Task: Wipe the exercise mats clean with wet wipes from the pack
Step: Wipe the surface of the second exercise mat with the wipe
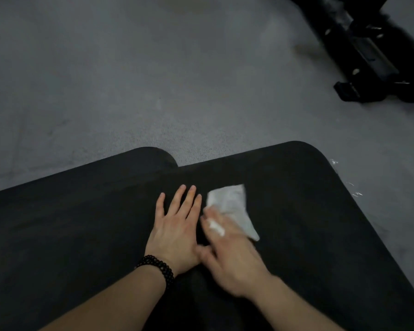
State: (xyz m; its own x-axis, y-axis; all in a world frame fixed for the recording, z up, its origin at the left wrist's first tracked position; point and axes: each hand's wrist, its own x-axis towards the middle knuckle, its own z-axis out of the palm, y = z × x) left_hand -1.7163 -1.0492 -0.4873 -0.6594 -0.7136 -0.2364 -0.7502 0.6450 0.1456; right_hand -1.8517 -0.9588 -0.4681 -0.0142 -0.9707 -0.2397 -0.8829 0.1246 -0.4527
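Two black exercise mats lie side by side on the floor, the right mat (308, 211) overlapping the edge of the left mat (69, 223). My left hand (177, 225) rests flat on the mats near their seam, fingers spread, with a dark bead bracelet (157, 265) at the wrist. My right hand (227, 252) is blurred and presses a white wet wipe (230, 201) onto the right mat with straight fingers. The wipe sticks out past my fingertips. No wipe pack is in view.
Grey carpeted floor (153, 80) stretches beyond the mats. A black metal frame of gym equipment (368, 51) stands at the upper right. Small shiny scraps (355, 193) lie on the floor by the right mat's edge.
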